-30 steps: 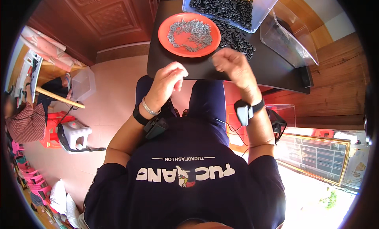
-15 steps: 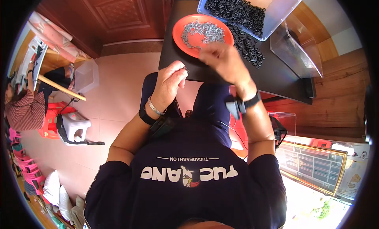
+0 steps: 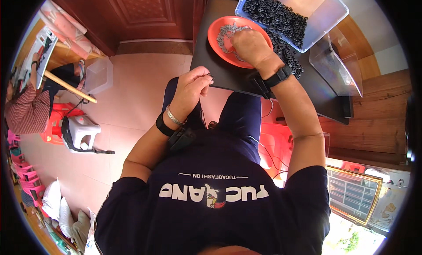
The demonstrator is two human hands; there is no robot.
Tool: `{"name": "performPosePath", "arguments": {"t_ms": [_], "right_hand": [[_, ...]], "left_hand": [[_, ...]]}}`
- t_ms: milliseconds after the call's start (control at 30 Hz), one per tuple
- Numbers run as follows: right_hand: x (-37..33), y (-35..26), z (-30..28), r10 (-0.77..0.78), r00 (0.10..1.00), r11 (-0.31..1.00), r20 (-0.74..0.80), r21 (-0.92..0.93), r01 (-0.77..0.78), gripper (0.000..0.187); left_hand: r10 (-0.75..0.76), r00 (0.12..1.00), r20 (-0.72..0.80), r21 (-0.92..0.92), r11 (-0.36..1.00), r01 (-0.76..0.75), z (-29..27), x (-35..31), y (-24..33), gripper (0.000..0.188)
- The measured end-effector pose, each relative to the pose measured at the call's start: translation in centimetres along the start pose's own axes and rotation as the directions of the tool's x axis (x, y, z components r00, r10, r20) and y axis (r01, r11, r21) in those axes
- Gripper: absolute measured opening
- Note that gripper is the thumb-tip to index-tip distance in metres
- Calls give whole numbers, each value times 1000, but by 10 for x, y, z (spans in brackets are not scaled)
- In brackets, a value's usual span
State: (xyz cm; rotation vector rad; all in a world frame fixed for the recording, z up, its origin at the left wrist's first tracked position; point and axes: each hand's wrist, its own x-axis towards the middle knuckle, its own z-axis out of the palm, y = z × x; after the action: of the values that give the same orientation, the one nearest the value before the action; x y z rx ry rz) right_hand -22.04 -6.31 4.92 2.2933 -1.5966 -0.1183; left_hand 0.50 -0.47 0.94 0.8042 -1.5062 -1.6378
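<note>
My left hand is closed in front of the table's near edge, pinching a small black plastic piece that pokes out at the fingertips. My right hand reaches into an orange-red plate with its fingers curled down among small silvery metal pieces, which look like screws. Whatever those fingertips grip is hidden beneath the hand. Behind the plate a clear plastic bin holds a heap of small black plastic pieces. More loose black pieces lie on the dark table beside the plate.
A clear plastic lid or box stands at the table's right side. Below it, under the table, is a red stool with a cable near my leg. At far left, another person sits near a white-and-grey stool.
My right hand has moved from above the plate's near rim down into the metal pieces. My left hand stays nearly in place with the black piece. The whole view has shifted slightly.
</note>
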Motion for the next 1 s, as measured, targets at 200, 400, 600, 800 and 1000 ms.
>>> {"name": "performPosePath", "arguments": {"t_ms": [200,400,600,800,1000], "right_hand": [[-6,16,16,50,985,994,-167,109,-32,13],[-49,19,-29,405,910,204,84,962,-180,8],[-97,-17,-38,463,884,-301,61,949,92,11],[-124,-49,-32,425,898,-529,115,837,143,10],[-128,-58,-32,396,917,-428,47,893,139,12]], "left_hand": [[48,999,11,5,999,-48,5,-3,12,21],[148,989,6,110,983,-147,14,-9,24,20],[132,989,60,105,985,-138,34,-6,26,19],[146,985,88,166,973,-159,48,-6,27,18],[271,956,113,306,906,-293,54,-6,22,16]]}}
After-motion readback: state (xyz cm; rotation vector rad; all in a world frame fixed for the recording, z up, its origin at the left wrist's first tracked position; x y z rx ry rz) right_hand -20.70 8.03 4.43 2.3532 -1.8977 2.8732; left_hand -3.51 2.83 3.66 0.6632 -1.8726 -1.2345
